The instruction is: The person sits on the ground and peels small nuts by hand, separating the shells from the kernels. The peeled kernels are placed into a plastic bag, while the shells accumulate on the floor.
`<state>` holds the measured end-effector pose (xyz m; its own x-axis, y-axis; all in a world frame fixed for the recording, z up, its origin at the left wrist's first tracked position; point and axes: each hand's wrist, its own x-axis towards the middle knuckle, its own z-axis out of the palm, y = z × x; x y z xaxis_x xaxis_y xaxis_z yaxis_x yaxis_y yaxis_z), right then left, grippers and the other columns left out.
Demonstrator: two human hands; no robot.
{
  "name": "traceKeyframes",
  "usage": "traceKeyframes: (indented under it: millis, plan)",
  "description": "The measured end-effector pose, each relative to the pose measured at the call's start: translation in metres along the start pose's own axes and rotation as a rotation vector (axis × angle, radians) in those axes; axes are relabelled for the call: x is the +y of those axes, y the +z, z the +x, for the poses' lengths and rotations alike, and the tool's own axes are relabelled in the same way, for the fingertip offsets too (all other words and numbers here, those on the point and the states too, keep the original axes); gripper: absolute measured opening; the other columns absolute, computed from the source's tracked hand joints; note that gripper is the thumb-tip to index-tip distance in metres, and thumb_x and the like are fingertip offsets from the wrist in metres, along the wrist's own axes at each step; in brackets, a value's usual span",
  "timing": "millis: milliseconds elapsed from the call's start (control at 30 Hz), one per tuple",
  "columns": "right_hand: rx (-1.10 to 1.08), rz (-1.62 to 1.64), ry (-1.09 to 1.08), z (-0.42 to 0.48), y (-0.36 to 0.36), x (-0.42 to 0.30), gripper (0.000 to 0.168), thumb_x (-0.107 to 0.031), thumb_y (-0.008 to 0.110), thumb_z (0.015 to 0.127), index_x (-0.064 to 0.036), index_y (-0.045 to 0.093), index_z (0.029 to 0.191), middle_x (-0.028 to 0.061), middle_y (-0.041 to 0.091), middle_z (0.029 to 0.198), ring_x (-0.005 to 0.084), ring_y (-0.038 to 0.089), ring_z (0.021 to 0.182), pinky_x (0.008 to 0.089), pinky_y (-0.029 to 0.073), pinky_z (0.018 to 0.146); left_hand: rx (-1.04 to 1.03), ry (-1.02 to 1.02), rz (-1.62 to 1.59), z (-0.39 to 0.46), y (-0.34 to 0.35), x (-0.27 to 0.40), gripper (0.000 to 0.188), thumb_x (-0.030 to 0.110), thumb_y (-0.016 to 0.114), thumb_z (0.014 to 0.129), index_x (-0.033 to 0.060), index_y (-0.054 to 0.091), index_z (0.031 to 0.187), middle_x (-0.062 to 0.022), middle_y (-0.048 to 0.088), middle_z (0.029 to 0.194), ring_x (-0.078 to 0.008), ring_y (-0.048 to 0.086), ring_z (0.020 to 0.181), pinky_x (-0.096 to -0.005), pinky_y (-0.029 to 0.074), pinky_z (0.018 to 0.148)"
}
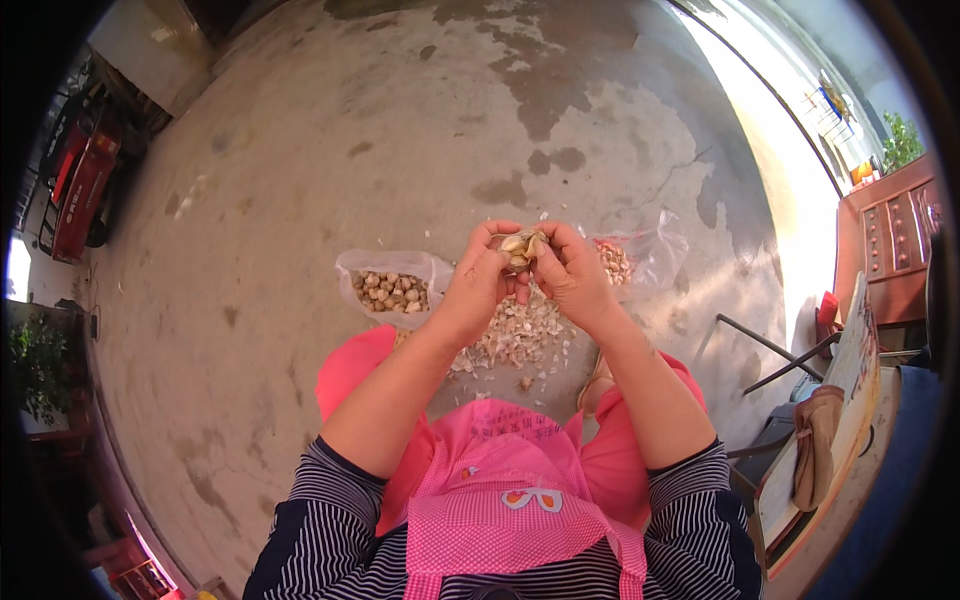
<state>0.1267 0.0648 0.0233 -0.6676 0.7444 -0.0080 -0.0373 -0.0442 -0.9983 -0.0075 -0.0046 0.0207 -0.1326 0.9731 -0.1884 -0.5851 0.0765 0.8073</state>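
Between my two hands is a partly peeled garlic bulb (516,253), its pale cloves showing on the left side. My left hand (482,266) grips it from the left with the thumb against the cloves. My right hand (566,270) pinches the papery skin at its right side. Below them a heap of loose garlic skins (521,334) is spread over the floor. To the left, a white plastic bag (390,261) lies open with many whole garlic bulbs (390,291) in it. Separated cloves (613,262) lie in a clear plastic bag (664,247) to the right, partly behind my right hand.
A concrete floor (300,187) with damp patches surrounds me. On the right are a folding table (817,450) with a brown cloth item (817,442) on it, metal legs (772,345) and a reddish wooden cabinet (892,240). A red vehicle (86,187) stands at the far left.
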Motion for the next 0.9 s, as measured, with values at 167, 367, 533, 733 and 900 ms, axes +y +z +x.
traceKeyframes:
  millis: [167, 367, 533, 733, 900]
  plan:
    - [0.112, 0.333, 0.031, 0.003, 0.000, 0.002, 0.019, -0.018, 0.047, 0.096, -0.003, 0.050, 0.107, 0.0017, 0.054, 0.073, 0.0060, 0.045, 0.056, 0.0180, 0.037, 0.050, 0.001, -0.013, -0.216, 0.006, -0.007, 0.002, 0.024, 0.010, 0.037, 0.087, 0.0004, 0.046, 0.107, -0.0122, 0.054, 0.100, -0.0179, 0.052, 0.074, -0.0282, 0.045, 0.057]
    - [0.062, 0.402, 0.017, 0.004, -0.004, -0.001, 0.022, -0.017, 0.046, 0.096, -0.001, 0.052, 0.110, 0.0025, 0.053, 0.085, 0.0093, 0.052, 0.068, 0.0206, 0.041, 0.049, -0.056, -0.025, -0.339, 0.006, -0.012, 0.008, 0.025, 0.010, 0.035, 0.088, 0.0006, 0.047, 0.108, -0.0138, 0.054, 0.102, -0.0178, 0.051, 0.073, -0.0284, 0.044, 0.058]
    - [-0.011, 0.518, 0.044, 0.005, -0.008, -0.001, 0.026, -0.018, 0.043, 0.097, -0.001, 0.051, 0.116, 0.0033, 0.055, 0.088, 0.0097, 0.052, 0.074, 0.0228, 0.044, 0.060, -0.023, -0.023, -0.327, 0.006, -0.016, 0.007, 0.024, 0.014, 0.039, 0.090, 0.0016, 0.047, 0.109, -0.0141, 0.054, 0.103, -0.0177, 0.052, 0.074, -0.0271, 0.044, 0.057]
    - [0.029, 0.465, 0.042, 0.004, -0.013, 0.000, 0.026, -0.016, 0.045, 0.095, 0.000, 0.051, 0.116, 0.0046, 0.057, 0.097, 0.0123, 0.054, 0.083, 0.0255, 0.046, 0.069, 0.033, -0.021, -0.264, 0.006, -0.012, 0.009, 0.023, 0.010, 0.039, 0.091, 0.0028, 0.046, 0.111, -0.0152, 0.055, 0.102, -0.0164, 0.051, 0.071, -0.0268, 0.044, 0.057]
    - [0.042, 0.398, 0.064, 0.003, -0.020, -0.001, 0.024, -0.011, 0.049, 0.092, -0.002, 0.052, 0.113, 0.0053, 0.058, 0.101, 0.0133, 0.054, 0.087, 0.0265, 0.046, 0.072, 0.034, 0.003, -0.252, 0.006, -0.009, 0.011, 0.020, 0.010, 0.039, 0.092, 0.0032, 0.048, 0.109, -0.0150, 0.056, 0.103, -0.0158, 0.052, 0.071, -0.0276, 0.044, 0.059]
